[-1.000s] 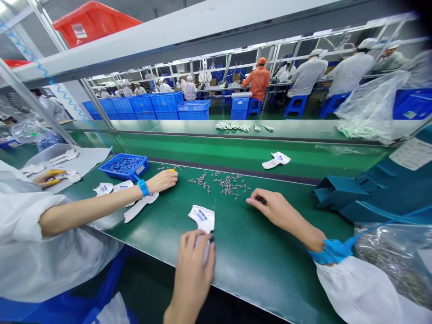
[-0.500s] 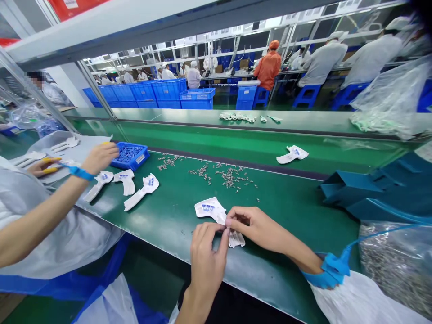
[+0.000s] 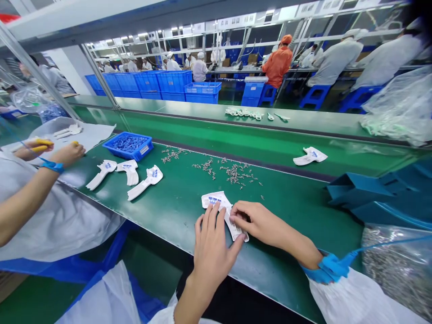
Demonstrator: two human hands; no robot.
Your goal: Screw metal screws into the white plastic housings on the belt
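At the near edge of a green conveyor belt [image 3: 286, 234], I watch from a distance as a worker's bare hands meet over a white printed piece [image 3: 216, 201] lying flat, its blue marks facing up. The right hand [image 3: 259, 220] is drawn narrow, its fingertips [image 3: 236, 219] bunched on the piece's lower strip, apparently pinching it. The left hand [image 3: 212, 252] is spread wide beside the piece, probably to steady it, though from my view I cannot be sure that its fingers [image 3: 211, 227] touch it. Three similar white pieces [image 3: 106, 167] lie side by side further left, seemingly set apart so that each stays easy to pick up. Small metal parts [image 3: 232, 174] are scattered in a thin band across the belt, likely spread for quick sorting. A blue tray of small blue parts [image 3: 128, 146] sits close to a co-worker's hand [image 3: 67, 154], and that person's other hand holds a yellow-handled tool [image 3: 43, 142]. A clear bag of metal parts [image 3: 394, 270] stands at the right, beside the worker's right arm.
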